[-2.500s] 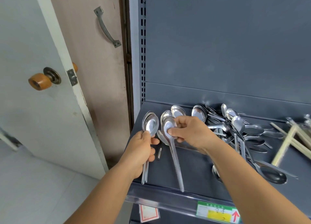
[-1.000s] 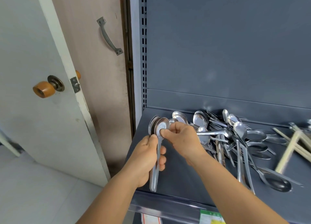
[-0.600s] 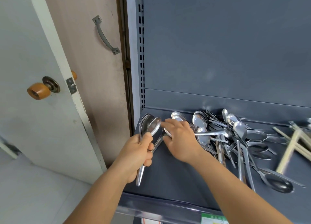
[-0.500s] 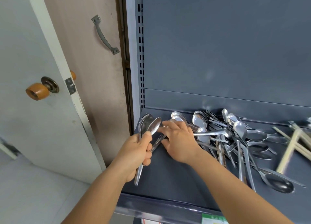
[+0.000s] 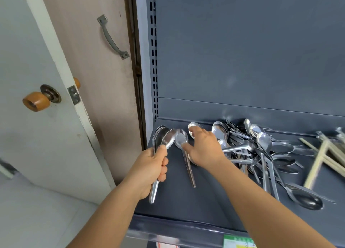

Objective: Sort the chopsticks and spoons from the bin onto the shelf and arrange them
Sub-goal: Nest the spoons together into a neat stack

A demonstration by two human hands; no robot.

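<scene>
I am holding a nested stack of spoons (image 5: 164, 141) in my left hand (image 5: 151, 170), its grip wrapped tight round the bundled handles, bowls pointing up and away toward the back of the shelf (image 5: 186, 201), handle ends hanging down toward the front edge. Just to the right, 1 loose spoon (image 5: 183, 150) is lying on the shelf, its long axis running front to back, bowl at the far end, almost parallel to my stack. My right hand (image 5: 203, 148) is resting over it with a spread, relaxed grip, the thumb touching the neck just below the bowl, so this hand is the nearer. I judge the next move is to pinch that neck and carry it left onto the stack. Further right, the tangled spoon pile (image 5: 261, 150) is waiting, then the chopsticks (image 5: 317, 162) near the edge.
</scene>
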